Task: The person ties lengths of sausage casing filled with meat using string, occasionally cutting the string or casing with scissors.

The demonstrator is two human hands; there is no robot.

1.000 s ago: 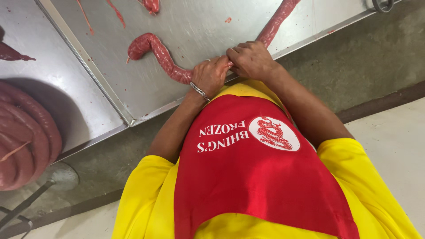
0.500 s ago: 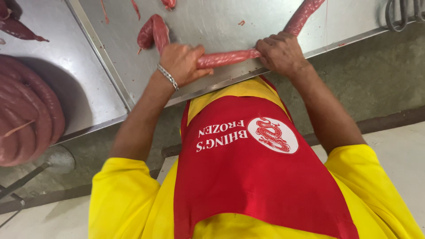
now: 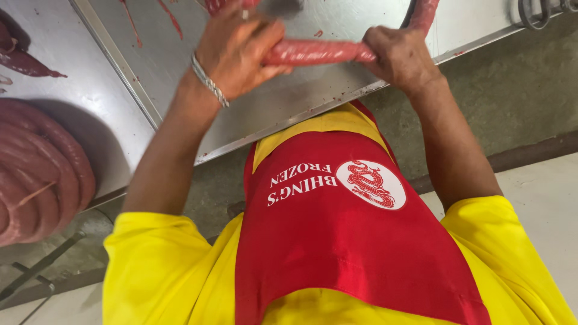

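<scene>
A long reddish sausage [image 3: 316,52] is stretched level between my two hands over the steel table [image 3: 337,90]. My left hand [image 3: 238,51], with a metal bracelet on the wrist, is closed around its left end. My right hand [image 3: 400,57] grips it at the right, and from there the sausage curves up and away [image 3: 424,12] out of view. More red meat shows just above my left hand at the top edge. My red apron over a yellow shirt [image 3: 337,241] fills the lower half of the view.
A thick coil of sausage [image 3: 36,162] lies on a second steel surface [image 3: 90,114] at the left, with dark meat scraps [image 3: 27,63] above it. Metal hooks [image 3: 533,12] hang at the top right. A grey concrete floor [image 3: 518,102] runs below the table edge.
Both hands have come from pinching together at one spot to holding a length of sausage stretched between them. The hands and the table now look larger and closer.
</scene>
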